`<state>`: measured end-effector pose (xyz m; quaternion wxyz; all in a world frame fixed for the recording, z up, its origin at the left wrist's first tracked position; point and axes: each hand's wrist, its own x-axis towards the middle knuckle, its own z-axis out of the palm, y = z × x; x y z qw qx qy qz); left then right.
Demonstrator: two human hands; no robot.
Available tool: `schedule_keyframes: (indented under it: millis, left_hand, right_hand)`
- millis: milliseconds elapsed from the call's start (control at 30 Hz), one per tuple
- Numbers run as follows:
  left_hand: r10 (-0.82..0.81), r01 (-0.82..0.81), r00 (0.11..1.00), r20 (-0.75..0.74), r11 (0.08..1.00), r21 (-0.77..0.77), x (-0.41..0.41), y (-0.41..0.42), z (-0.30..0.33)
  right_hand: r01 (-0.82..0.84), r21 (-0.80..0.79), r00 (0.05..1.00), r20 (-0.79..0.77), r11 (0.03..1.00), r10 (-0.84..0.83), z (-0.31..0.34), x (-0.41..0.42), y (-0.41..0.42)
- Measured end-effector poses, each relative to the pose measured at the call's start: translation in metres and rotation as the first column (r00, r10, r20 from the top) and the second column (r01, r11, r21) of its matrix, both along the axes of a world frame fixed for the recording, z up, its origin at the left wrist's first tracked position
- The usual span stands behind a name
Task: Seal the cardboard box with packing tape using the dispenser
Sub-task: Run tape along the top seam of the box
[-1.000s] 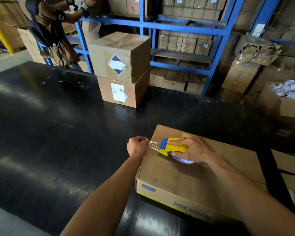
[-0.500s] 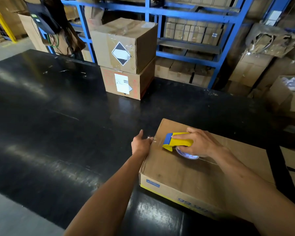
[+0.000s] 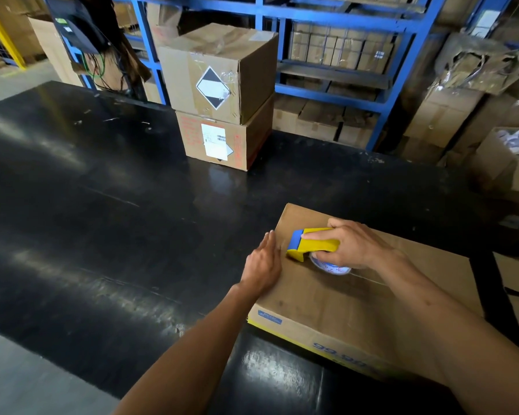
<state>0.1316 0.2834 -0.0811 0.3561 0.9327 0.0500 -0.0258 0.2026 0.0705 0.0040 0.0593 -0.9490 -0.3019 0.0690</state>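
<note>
A flat brown cardboard box (image 3: 357, 301) lies on the black table (image 3: 117, 220) at the lower right. On its top, near the left end, sits a yellow and blue tape dispenser (image 3: 310, 245) with a clear tape roll under it. My right hand (image 3: 352, 247) grips the dispenser from above. A strip of clear tape runs from the roll along the box top toward the right. My left hand (image 3: 264, 265) lies flat with straight fingers against the box's left edge, pressing there, holding nothing.
Two stacked cardboard boxes (image 3: 222, 97) stand at the table's far side. Blue shelving (image 3: 327, 55) full of cartons fills the back. More cartons (image 3: 507, 163) are piled at the right. Part of a person's clothing (image 3: 96, 31) shows at the upper left.
My left hand let go of the pinched tape end and flattened against the box's left edge. The dispenser stayed near that end in my right hand. The view dipped slightly.
</note>
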Motion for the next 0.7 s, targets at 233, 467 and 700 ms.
schedule_keyframes:
  millis: [233, 467, 700]
  left_hand:
    - [-0.075, 0.093, 0.995, -0.065, 0.927, 0.363, -0.002, -0.011, -0.012]
    - [0.005, 0.017, 0.998, -0.068, 0.950, 0.312, -0.003, -0.009, -0.004]
    - [0.048, -0.009, 0.990, -0.134, 0.961, 0.276, -0.004, -0.014, 0.002]
  right_hand:
    - [-0.045, -0.101, 0.999, -0.011, 0.994, 0.044, 0.005, 0.006, 0.008]
    - [-0.053, -0.097, 0.998, -0.024, 0.994, 0.051, 0.009, 0.004, 0.009]
    - [-0.077, -0.071, 0.996, -0.045, 0.994, 0.074, 0.006, 0.006, 0.004]
